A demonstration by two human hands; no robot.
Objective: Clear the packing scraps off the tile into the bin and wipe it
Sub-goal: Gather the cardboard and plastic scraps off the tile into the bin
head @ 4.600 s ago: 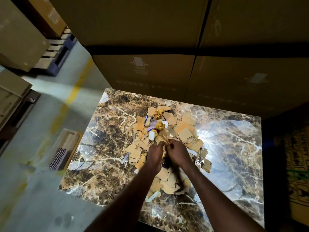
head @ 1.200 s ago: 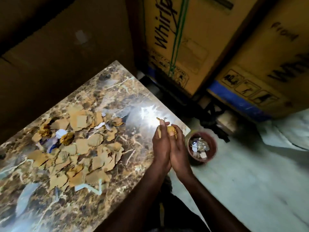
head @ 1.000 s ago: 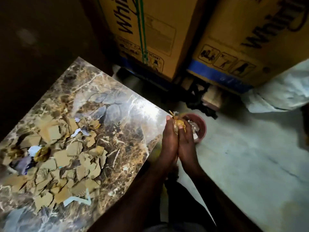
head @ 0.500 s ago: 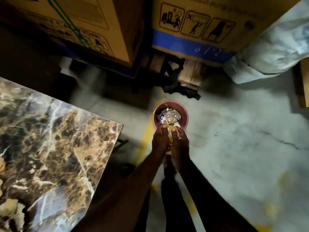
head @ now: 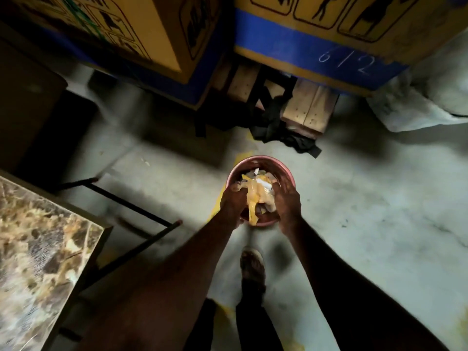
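Cardboard boxes [head: 157, 29] behind pink bin [head: 260, 162]

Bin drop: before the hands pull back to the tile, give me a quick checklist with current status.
1. Both hands over the bin: ok, left hand and right hand sit above its rim.
2. Hands parted: ok, apart, yellowish scraps between them.
3. Scraps fully released: cannot tell, blurred.
4. Spill on the floor by the bin: ok, none visible.
5. Bin has room: cannot tell, scraps already piled inside.
6. Tile cleared: cannot tell, only a corner shows.
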